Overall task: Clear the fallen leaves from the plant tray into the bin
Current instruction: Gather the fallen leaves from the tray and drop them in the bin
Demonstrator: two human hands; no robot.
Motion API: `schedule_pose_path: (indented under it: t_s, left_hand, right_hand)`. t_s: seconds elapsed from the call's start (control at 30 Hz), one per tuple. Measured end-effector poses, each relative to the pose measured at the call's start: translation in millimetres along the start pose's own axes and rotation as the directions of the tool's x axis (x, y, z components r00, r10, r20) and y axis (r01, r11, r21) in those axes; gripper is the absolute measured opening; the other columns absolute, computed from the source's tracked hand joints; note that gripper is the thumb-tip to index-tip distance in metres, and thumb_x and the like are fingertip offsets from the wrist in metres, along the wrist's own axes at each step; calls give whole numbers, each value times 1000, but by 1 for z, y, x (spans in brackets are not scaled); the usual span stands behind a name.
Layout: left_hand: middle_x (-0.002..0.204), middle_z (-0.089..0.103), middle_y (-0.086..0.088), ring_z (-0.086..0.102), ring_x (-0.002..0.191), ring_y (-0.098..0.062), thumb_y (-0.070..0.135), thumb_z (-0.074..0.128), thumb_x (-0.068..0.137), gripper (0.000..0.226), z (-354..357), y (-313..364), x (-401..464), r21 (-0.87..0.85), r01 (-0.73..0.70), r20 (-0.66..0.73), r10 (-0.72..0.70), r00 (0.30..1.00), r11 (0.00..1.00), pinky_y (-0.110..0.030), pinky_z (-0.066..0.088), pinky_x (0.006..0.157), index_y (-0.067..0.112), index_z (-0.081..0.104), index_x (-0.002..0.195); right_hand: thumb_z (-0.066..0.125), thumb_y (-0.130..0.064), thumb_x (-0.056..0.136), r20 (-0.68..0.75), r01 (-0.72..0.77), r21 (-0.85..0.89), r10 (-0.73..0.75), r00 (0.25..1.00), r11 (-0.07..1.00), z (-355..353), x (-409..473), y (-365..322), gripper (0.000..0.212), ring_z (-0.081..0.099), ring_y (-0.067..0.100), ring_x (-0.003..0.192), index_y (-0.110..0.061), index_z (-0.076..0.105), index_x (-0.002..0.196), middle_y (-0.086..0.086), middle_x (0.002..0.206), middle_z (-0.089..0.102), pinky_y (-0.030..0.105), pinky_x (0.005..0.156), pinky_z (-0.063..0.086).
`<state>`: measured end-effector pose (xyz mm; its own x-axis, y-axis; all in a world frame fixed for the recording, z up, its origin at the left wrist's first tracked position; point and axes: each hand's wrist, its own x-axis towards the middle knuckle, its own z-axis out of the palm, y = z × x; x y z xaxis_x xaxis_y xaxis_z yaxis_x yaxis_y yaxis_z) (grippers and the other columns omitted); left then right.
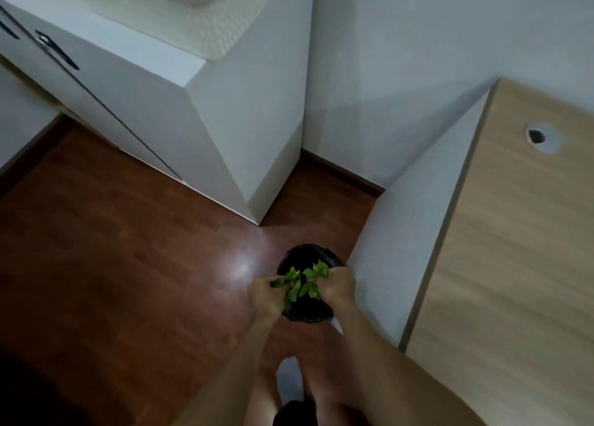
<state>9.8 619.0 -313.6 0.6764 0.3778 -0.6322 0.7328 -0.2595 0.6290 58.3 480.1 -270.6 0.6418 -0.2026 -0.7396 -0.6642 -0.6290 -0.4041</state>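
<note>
no writing or labels are showing anywhere. a small round bin (305,284) lined with a black bag is sitting on the dark wooden floor (112,264), just beside the white side panel of a wooden desk (514,264). both hands are hanging over its mouth — the left hand (266,297) and the right hand (337,289) are each clenching around a bunch of green leaves (300,284), which are spilling out between them above the opening. what is lying inside the bin is too dark to tell. a white cabinet (160,104) is standing behind — well apart from the bin.
</note>
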Motion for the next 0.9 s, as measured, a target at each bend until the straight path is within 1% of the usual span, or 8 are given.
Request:
schedule_pose_path:
  t_s: [0.1,0.17,0.23,0.33,0.47,0.6,0.73,0.9]
  left_hand:
    - [73,75,-9,71,70,-23,6,76,77,6,18,-2,15,-129,76,8,-76,997,989,-36,62,67,7,79,83]
    - [70,71,-5,67,64,-15,2,73,80,8,30,-8,28,-166,90,14,-89,996,982,-20,58,58,2,77,87]
    - [69,70,-1,65,62,-12,3,72,81,10,42,-18,46,-187,90,23,-87,996,978,-17,56,56,2,77,90]
    - [81,74,-9,69,74,-21,5,69,84,13,62,-40,73,-221,126,39,-120,992,967,-29,59,67,2,76,95]
    - [88,72,-5,66,73,-12,5,67,86,17,84,-65,91,-183,97,77,-84,994,978,-11,54,60,5,74,101]
    - [106,72,-13,68,95,-24,4,68,84,29,100,-83,97,-150,142,177,-115,978,978,-33,57,89,3,69,114]
    - [116,66,-9,62,107,-21,-1,62,88,36,106,-87,96,-145,162,265,-120,957,976,-26,50,92,1,61,124]
    - [131,61,-13,57,121,-22,2,61,89,40,102,-88,95,-90,140,274,-111,955,986,-35,44,107,4,58,128]
  right_hand:
    - [58,-8,90,-113,-93,122,107,988,988,23,23,6,26,43,9,47,-3,62,66,0,55,49,14,26,27]
    - [53,-7,92,-171,-131,169,160,972,977,34,45,12,33,42,10,48,-6,56,59,1,55,48,14,25,28]
    - [50,-5,93,-200,-153,204,194,961,967,43,67,21,33,42,10,49,-6,55,60,1,56,48,14,25,26]
    - [55,-9,92,-182,-192,249,240,953,949,64,93,40,26,49,15,54,-7,61,67,3,64,55,19,41,34]
    - [58,-12,91,-94,-239,231,266,959,943,90,113,64,16,49,13,55,-4,66,81,13,81,66,22,52,42]
    - [58,-13,92,-52,-238,246,258,965,939,101,119,77,14,52,14,61,-4,68,87,13,91,68,20,48,41]
    - [57,-19,94,57,-279,331,276,959,901,105,122,77,32,63,24,97,-12,61,125,10,120,65,31,88,54]
    - [49,-11,95,41,-249,291,248,968,924,99,117,69,41,58,29,115,-15,53,135,12,135,56,29,95,47]
